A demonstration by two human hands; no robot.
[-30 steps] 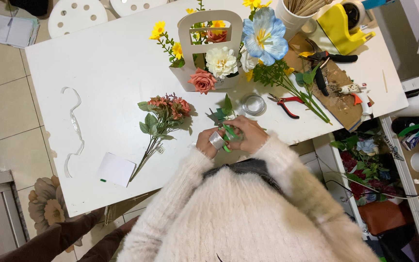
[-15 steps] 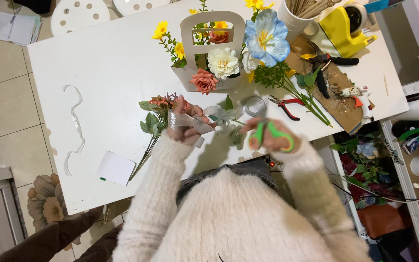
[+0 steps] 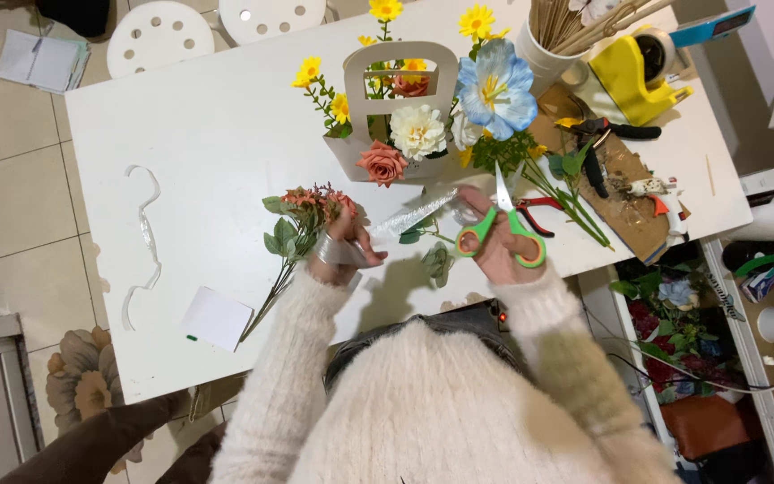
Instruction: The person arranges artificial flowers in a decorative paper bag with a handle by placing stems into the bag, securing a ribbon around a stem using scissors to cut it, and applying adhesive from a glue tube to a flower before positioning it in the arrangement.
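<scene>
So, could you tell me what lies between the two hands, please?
In the head view, a stretched strip of clear tape spans from the left hand to the right hand, above green leaves.

The flower basket (image 3: 400, 108) stands on the table (image 3: 217, 125) behind the scissors (image 3: 499, 229), flower sprig (image 3: 302, 224) to its left.

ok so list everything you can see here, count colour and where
table: 1, white, centre
flower basket: 1, beige, mixed blooms, table's far side
clear tape strip: 1, stretched between the hands
scissors: 1, green handles, right hand
pink flower sprig: 1, beside left hand
card: 1, white, near edge
tape dispenser: 1, yellow, far right
red pliers: 1, right of scissors
stools: 2, white, beyond table
left hand: holds tape roll
right hand: grips scissors
</scene>
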